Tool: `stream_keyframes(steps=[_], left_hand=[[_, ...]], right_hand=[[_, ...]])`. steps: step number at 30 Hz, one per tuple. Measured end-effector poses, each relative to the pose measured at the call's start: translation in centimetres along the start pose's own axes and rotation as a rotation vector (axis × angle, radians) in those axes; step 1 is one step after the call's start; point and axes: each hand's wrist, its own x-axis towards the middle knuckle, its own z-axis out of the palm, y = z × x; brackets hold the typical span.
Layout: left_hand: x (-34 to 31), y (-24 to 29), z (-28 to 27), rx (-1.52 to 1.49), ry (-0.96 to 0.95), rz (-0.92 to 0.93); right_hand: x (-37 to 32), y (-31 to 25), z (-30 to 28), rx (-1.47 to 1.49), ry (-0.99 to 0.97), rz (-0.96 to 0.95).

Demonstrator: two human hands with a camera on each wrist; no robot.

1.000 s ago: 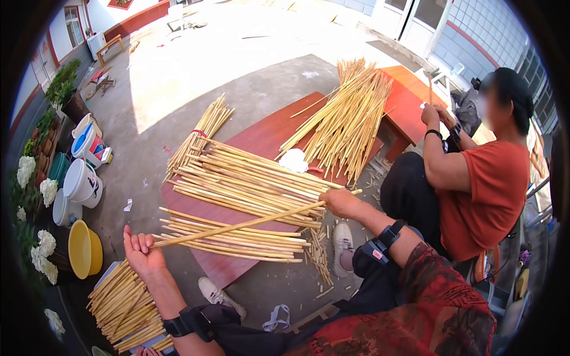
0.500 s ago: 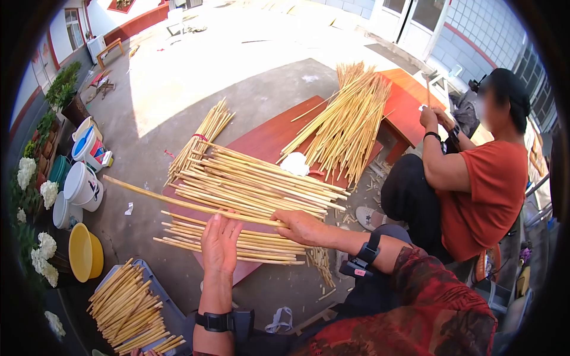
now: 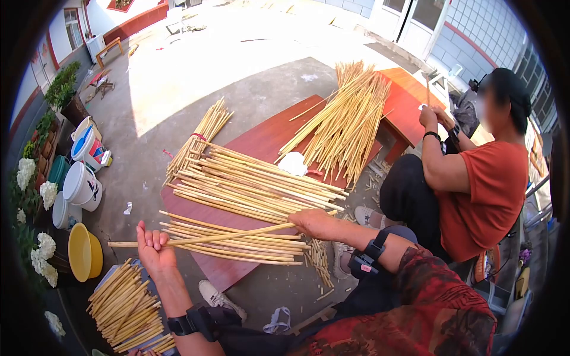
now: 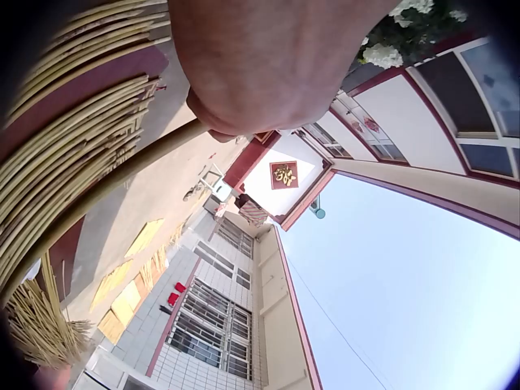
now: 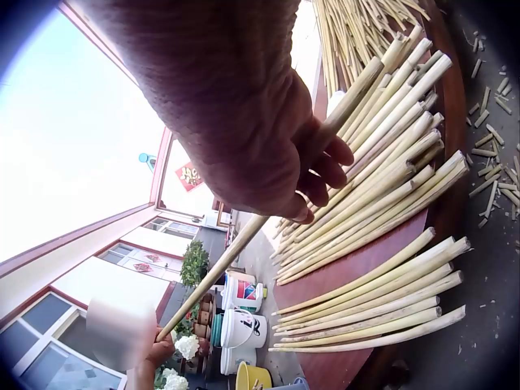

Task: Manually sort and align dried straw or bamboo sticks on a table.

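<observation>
Held stalk (image 3: 249,231): a dry, reed-like length slanting above the near-left part of the low red-brown tabletop (image 3: 261,133), its left end reaching past the tabletop's left edge.
Left hand (image 3: 157,252): off the tabletop's left edge, palm up, fingers loosely curled about the stalk short of its tip; how firmly they press I cannot tell.
Right hand (image 3: 314,224): above the tabletop's near-right edge, fingers and thumb closed round the stalk, a short butt end (image 5: 352,96) sticking out beyond them.
Grip: probably best firm on the right for steering and slack on the left, so the stalk can roll or slide without being forced into a bend.
Span: it looks thin and springy; support well apart should stop the middle sagging.
Near row (image 3: 237,254) and far row (image 3: 255,178): along the tabletop's near side and across its middle; carrying the stalk above both should avoid snagging neighbours.
Offcuts (image 3: 319,261): on the ground off the tabletop's near-right edge; feet are better placed clear of them.
</observation>
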Motion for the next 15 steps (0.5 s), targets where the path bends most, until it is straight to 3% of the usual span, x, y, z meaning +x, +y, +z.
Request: stream_keyframes(steps=[3, 5, 7, 9, 11, 13, 15], left_hand=[[-0.4, 0.0, 0.1, 0.003, -0.008, -0.009], [-1.0, -0.9, 0.5, 0.02, -0.046, 0.0], [-1.9, -2.4, 1.5, -0.001, -0.049, -0.032], [-3.2, -4.4, 2.2, -0.025, -0.05, -0.059], [-5.0, -7.3, 2.6, -0.004, -0.173, -0.237], [-7.1, -9.9, 3.4, 0.071, -0.218, -0.297], [-9.3, -12.1, 3.8, 0.121, -0.245, -0.372]], right_hand=[[-0.8, 1.3, 0.2, -0.14, 0.089, -0.049], [-0.9, 0.8, 0.3, -0.226, 0.012, -0.005], [-1.0, -1.1, 0.0, 0.068, 0.135, 0.002], [-0.5, -2.9, -0.6, 0.048, 0.148, -0.053], [0.0, -4.8, -1.1, 0.113, 0.177, -0.082], [0.7, -5.7, -0.5, 0.13, 0.181, -0.115], [1.1, -7.3, -0.5, 0.183, 0.065, -0.09]])
